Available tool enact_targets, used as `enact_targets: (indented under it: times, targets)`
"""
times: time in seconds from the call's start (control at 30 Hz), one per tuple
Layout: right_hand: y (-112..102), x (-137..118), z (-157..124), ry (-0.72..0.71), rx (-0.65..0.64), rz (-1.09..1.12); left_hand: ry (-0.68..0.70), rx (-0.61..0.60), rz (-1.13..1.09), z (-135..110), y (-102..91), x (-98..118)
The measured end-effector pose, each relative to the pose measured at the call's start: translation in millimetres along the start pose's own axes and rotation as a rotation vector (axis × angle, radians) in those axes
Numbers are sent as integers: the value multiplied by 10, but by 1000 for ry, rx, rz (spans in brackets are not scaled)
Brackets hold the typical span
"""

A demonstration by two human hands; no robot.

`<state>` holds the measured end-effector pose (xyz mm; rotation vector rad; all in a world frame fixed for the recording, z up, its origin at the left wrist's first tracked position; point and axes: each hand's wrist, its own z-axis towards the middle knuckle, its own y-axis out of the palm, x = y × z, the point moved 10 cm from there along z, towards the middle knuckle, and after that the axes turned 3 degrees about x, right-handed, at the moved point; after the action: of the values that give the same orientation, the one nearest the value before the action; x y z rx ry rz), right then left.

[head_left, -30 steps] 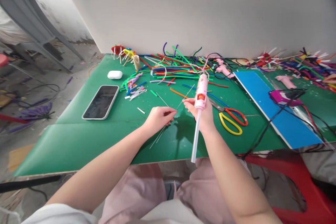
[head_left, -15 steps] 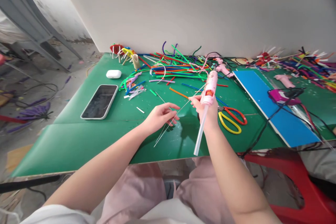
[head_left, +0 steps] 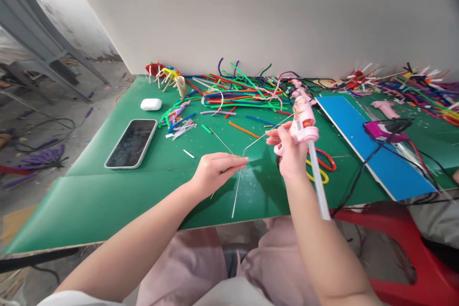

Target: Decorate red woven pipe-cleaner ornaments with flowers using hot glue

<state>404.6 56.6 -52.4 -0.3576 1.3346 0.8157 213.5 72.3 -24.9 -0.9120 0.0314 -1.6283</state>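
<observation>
My left hand [head_left: 215, 170] pinches a thin white wire [head_left: 238, 186] at a sharp bend, above the green table [head_left: 107, 191]. One arm of the wire hangs down toward the table's front edge, the other runs up right to my right hand [head_left: 290, 150]. That hand grips a pink glue gun [head_left: 303, 122] and also pinches the wire's far part with its fingertips. A long clear glue stick [head_left: 318, 181] juts from the gun's back, slanting down to the right over my forearm.
A phone [head_left: 131, 142] and a white earbud case [head_left: 151, 104] lie at the left. Several coloured pipe cleaners [head_left: 236, 93] are heaped at the back. Red and yellow scissors [head_left: 322, 165] lie behind my right hand. A blue board [head_left: 373, 146], cables and other glue guns sit right.
The wire, straight before, now shows a sharp bend at my left fingertips. My right hand swung the glue gun rightward, so its glue stick now slants down right instead of down left.
</observation>
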Motion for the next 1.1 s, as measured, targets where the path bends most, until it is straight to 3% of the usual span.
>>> enact_targets:
  times: [0.2, 0.3, 0.43, 0.53, 0.73, 0.83, 0.97, 1.1]
  targets:
    - [-161, -65, 79, 9, 51, 68, -1, 82, 5, 25, -148, 16]
    - [-145, -125, 67, 19, 7, 107, 67, 78, 91, 44, -226, 54]
    - [-17, -128, -34, 62, -151, 85, 241, -67, 313, 29, -236, 117]
    - [152, -57, -176, 103, -368, 56, 326, -210, 449, -34, -205, 66]
    - [419, 171, -600, 236, -781, -226, 322, -310, 596, -122, -222, -82]
    - [477, 238, -708, 288, -802, -359, 343, -375, 704, -174, -162, -98]
    - [595, 304, -816, 256, -882, -497, 361, -424, 746, -222, -117, -99]
    - [581, 377, -821, 234, -843, -565, 327, -423, 745, -224, -140, -130]
